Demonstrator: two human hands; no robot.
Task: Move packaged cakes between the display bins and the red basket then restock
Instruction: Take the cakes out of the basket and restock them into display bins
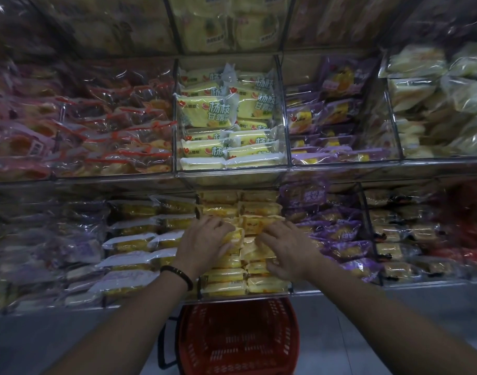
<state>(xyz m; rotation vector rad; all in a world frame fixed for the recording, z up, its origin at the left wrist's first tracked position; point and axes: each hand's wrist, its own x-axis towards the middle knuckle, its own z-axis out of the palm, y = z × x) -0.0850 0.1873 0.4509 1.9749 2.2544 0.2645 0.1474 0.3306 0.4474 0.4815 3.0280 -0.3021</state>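
The packaged cakes (224, 286) are wrapped in glossy, crinkled clear plastic film. The display bins (232, 173) are formed of smooth transparent plastic. The red basket (237, 339) is moulded in perforated matt plastic.

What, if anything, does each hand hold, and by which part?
The left hand grips a yellow cake packet by its left end. The right hand lies on the packets in the same bin; whether it grips one cannot be told.
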